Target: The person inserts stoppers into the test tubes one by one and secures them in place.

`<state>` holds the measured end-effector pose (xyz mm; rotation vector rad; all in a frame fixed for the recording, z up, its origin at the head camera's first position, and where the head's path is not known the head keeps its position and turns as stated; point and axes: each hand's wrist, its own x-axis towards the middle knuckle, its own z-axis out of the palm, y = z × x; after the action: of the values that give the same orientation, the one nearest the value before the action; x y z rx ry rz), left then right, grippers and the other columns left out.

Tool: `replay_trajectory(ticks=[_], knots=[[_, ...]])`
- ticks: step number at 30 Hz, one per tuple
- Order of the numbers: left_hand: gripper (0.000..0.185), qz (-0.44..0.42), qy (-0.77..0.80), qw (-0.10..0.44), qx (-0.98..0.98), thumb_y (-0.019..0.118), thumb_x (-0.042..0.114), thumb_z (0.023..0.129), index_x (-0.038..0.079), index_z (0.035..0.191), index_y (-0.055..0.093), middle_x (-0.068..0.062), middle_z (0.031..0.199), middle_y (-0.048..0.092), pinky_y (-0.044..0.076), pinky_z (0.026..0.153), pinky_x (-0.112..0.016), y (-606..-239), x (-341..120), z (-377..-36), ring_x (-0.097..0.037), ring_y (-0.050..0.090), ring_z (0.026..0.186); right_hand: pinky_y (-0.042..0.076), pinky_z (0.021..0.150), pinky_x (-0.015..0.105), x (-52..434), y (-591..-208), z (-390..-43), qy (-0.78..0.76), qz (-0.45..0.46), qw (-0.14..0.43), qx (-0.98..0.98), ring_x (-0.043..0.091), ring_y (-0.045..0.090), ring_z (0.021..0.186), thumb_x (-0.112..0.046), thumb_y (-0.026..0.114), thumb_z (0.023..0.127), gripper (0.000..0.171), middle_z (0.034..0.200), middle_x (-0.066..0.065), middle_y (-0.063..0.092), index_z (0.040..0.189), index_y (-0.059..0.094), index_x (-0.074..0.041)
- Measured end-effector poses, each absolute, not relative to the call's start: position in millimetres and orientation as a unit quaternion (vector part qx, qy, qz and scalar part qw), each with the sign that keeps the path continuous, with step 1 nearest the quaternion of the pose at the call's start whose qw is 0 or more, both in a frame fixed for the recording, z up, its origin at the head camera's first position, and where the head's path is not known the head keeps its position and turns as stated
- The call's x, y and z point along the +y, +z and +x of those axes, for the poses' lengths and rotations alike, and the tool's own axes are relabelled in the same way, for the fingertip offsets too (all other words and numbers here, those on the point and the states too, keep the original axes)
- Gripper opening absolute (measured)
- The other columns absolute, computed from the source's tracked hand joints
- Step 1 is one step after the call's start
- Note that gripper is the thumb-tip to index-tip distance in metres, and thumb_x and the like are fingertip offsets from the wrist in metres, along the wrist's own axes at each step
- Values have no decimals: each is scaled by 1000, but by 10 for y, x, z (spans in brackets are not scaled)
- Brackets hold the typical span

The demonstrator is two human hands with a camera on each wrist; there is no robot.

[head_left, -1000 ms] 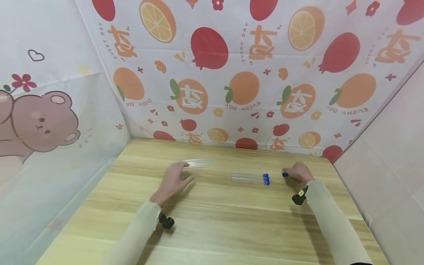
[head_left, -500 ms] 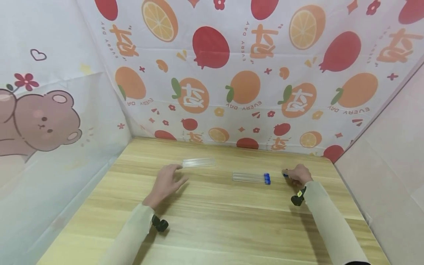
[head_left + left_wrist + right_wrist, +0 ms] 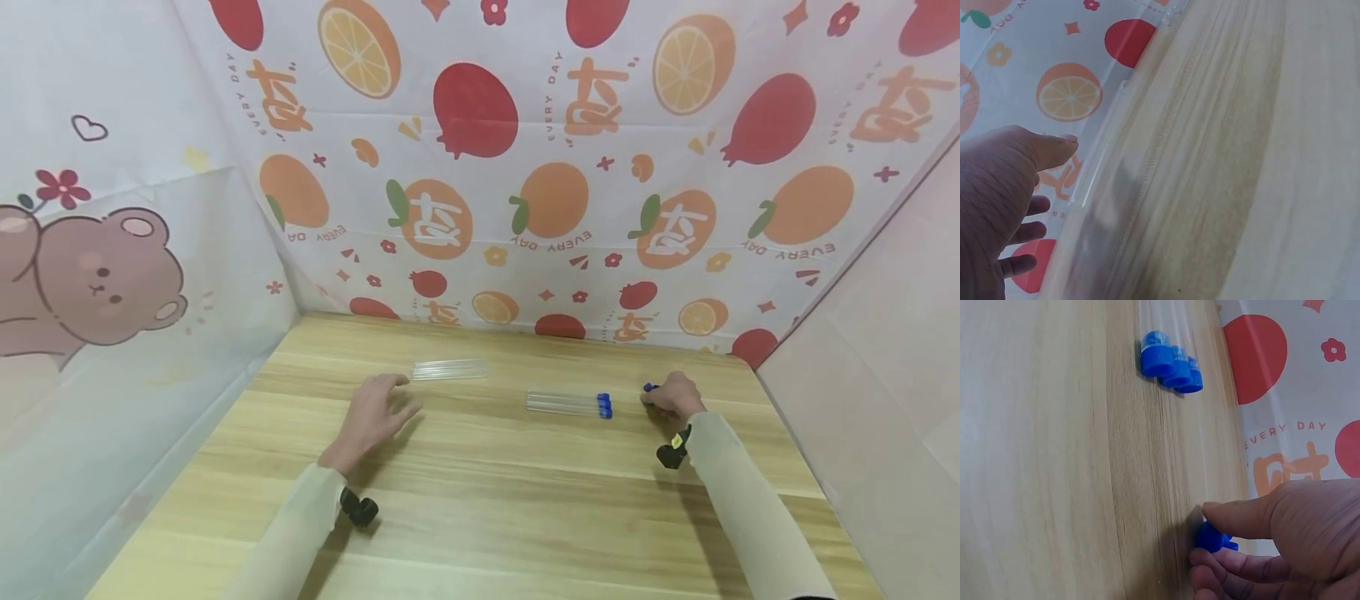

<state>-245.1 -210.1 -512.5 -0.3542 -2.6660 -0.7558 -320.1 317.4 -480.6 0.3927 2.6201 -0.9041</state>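
Several clear, uncapped tubes (image 3: 450,369) lie side by side at the back left of the wooden table. Just left of their near ends, my left hand (image 3: 371,417) hovers with thumb and fingers apart, holding nothing. Three clear tubes with blue caps (image 3: 562,403) lie together right of centre. To the right of those caps, my right hand (image 3: 675,395) is low at the tabletop. In the right wrist view, its thumb and fingers pinch a blue cap (image 3: 1211,537). More blue shows right behind that cap, partly hidden by the fingers.
The wooden table (image 3: 480,500) meets a fruit-print cloth (image 3: 555,200) at the back. A bear-print cloth (image 3: 112,275) stands on the left and a pale wall (image 3: 885,350) on the right.
My left hand has drawn back left from the uncapped tubes, whose ends it covered earlier. My right hand stays in place, its fingertips shifting slightly around the blue cap.
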Motion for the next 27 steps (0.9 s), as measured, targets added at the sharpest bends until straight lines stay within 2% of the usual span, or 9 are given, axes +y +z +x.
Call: replay_trajectory(ticks=[5,12,21,27], knots=[[52,-122,-268,163,-942,81,28,86,-1,125,63,-21,123,70,47,103,-60,-5099,-2094,-2466,-41,62,115,48,53,23,3168,-4805,-3177,-329,135,174,918,15,54,61,-15,68,90,22,71,7,57,93,59,5],[51,-124,-267,159,-942,81,26,86,-1,126,63,-20,124,70,48,103,-59,-5110,-2079,-2511,-40,63,115,46,51,21,3156,-4823,-3194,-335,125,178,917,12,52,56,-9,70,88,16,65,4,58,89,65,6],[50,-111,-269,146,-946,80,23,87,-1,127,62,-21,128,68,45,108,-60,-5081,-2011,-2493,-41,61,120,43,52,22,3189,-4795,-3166,-327,106,179,922,11,50,55,-12,70,90,17,61,0,57,82,66,2],[48,-103,-267,148,-947,81,23,86,-1,125,64,-21,126,69,45,106,-60,-5089,-1990,-2460,-41,61,119,45,56,25,3234,-4732,-3126,-310,76,157,935,13,52,57,-14,74,86,20,61,1,58,73,63,-3]])
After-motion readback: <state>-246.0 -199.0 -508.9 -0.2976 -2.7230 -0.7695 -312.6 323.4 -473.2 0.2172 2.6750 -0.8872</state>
